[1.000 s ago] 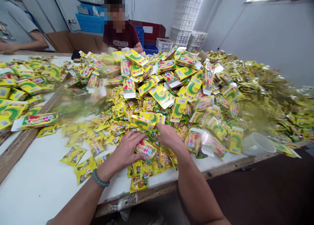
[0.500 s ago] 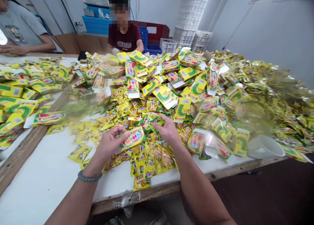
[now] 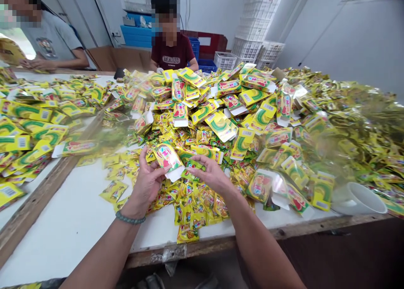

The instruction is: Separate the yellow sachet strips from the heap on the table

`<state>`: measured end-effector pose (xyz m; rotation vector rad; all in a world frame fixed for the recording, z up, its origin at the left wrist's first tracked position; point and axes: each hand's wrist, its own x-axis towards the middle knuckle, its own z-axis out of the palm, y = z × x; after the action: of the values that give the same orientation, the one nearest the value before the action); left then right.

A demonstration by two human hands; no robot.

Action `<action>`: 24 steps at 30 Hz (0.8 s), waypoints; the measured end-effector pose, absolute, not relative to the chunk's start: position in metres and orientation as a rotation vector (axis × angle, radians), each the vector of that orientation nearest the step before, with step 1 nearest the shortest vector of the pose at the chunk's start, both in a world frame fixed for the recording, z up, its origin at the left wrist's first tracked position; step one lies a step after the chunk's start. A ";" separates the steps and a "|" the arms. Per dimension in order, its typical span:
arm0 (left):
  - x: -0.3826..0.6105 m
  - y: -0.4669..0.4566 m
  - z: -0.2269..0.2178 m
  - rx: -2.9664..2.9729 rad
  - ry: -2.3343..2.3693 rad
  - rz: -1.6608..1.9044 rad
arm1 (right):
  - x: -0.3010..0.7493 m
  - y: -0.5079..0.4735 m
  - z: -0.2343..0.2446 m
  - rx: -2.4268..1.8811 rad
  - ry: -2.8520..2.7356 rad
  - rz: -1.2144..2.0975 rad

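I am logging the left hand [image 3: 147,184] pinching the yellow carton [image 3: 166,155], its long axis running 10 to 4 o'clock, with the right hand [image 3: 213,176] pinching a green sachet [image 3: 192,165] just beside at 4 o'clock.

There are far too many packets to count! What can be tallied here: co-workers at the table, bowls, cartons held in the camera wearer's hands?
Co-workers: 2, one in a maroon shirt, one in a grey shirt
White bowl: 1
Carton in the left hand: 1
Total: 4

Packing workshop, table [image 3: 63,234] heaped with sachets [image 3: 195,205], stacked crates [image 3: 255,32]
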<state>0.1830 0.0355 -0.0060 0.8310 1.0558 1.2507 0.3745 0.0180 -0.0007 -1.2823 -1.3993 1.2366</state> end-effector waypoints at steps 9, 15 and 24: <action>0.166 0.039 -0.002 1.290 1.083 1.202 | 0.386 0.017 0.005 -1.281 -1.653 1.143; 0.155 0.039 -0.002 1.778 1.203 0.804 | 0.389 0.018 0.002 -1.331 -1.792 1.043; 0.169 0.034 -0.014 1.667 1.168 0.757 | 0.389 0.023 -0.005 -1.367 -1.686 0.825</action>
<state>0.1691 0.0343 -0.0137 1.6668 1.1678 0.7573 0.3894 0.0234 -0.0052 -1.3674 -1.6856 0.8246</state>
